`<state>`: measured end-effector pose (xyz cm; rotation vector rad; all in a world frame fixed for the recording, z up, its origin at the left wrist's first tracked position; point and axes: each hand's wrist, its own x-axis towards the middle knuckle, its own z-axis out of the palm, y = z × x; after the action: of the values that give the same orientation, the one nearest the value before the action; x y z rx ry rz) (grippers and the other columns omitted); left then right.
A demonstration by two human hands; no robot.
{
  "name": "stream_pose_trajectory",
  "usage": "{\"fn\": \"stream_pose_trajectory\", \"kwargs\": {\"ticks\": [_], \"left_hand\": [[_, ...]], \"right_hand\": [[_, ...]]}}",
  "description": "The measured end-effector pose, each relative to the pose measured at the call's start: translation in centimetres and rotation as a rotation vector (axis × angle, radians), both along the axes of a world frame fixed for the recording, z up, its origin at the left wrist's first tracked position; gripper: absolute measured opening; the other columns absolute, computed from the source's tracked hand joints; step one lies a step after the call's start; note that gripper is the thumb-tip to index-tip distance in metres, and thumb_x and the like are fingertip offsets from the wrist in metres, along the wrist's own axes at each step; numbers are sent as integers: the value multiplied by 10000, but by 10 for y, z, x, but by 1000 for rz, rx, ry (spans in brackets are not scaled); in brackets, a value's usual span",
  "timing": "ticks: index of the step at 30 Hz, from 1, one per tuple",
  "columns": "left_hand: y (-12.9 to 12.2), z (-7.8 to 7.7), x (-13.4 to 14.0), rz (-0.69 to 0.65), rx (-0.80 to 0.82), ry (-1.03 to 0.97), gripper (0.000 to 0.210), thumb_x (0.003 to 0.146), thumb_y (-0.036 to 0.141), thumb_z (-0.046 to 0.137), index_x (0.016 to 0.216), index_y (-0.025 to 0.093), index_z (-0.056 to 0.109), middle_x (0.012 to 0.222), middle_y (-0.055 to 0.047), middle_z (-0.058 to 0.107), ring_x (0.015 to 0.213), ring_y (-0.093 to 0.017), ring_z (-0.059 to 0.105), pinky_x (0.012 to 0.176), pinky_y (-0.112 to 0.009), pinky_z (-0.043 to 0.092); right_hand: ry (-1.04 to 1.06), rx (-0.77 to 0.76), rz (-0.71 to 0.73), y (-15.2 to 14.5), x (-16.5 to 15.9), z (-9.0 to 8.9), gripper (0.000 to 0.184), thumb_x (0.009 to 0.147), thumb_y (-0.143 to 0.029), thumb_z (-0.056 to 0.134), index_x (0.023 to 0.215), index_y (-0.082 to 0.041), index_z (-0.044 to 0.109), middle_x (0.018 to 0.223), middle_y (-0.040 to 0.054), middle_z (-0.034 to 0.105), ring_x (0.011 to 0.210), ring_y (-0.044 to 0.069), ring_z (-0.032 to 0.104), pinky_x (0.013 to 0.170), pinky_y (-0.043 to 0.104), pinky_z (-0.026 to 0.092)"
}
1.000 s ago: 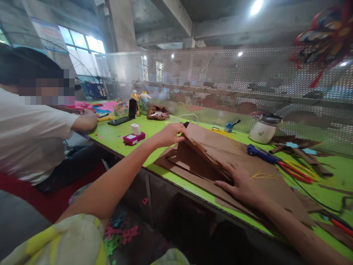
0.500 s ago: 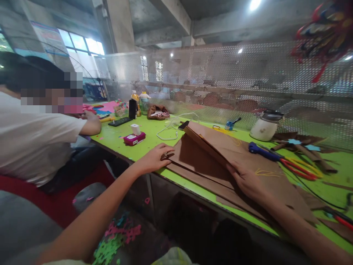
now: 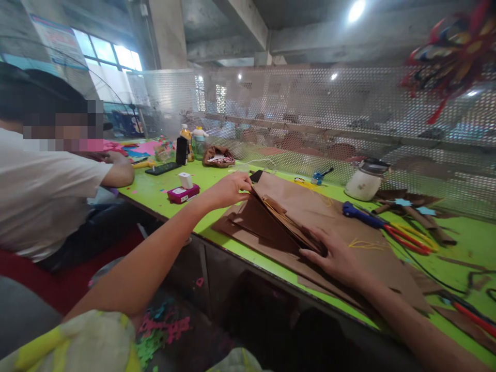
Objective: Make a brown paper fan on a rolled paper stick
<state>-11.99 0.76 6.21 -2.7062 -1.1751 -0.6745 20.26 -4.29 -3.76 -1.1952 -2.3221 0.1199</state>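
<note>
Lifting the top corner of the brown sheet stack [image 3: 310, 217] w/ the left hand [image 3: 228, 188], fingers pinched shut on the upper sheets' edge, raising them off the layers below. The right hand [image 3: 337, 256] lies flat and spread, nothing gripped, palm pressing the stack near the fold line, fingertips tucked at the gap where the sheets part.

Head view: the stack sits on the green desk [image 3: 163, 188], near its front edge, between both hands. To do this well, I'd judge: keep the right palm firm so lower sheets don't slide, lift slow w/ the left so only the wanted layers come up, no creasing. Just right of the stack: blue-handled tool [image 3: 360, 214] w/ red and yellow wires, white jar [image 3: 362, 183] behind. Far left, a co-worker's hand [image 3: 122, 170] rests on the desk; a pink box [image 3: 183, 193] sits between.
</note>
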Motion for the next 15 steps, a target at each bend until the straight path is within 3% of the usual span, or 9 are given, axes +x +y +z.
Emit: {"fn": "stream_pose_trajectory", "kwargs": {"ticks": [8,15], "left_hand": [[-17,-11,-6,120,-68,9,182,803,250,505,799,174,671,889,-53,598,819,-158,544,780,-274,404],[-33,-38,-15,189,-166,-167,334,774,225,470,1073,171,608,994,-70,631,915,-190,575,841,-304,432]], "right_hand": [[-51,6,-7,-3,-4,3,543,807,-521,506,1263,-228,484,1138,107,583,1026,283,522,846,434,445],[-17,8,-26,2,-3,-3,476,840,-494,469,1220,-210,510,1128,103,610,1025,284,537,844,435,446]]}}
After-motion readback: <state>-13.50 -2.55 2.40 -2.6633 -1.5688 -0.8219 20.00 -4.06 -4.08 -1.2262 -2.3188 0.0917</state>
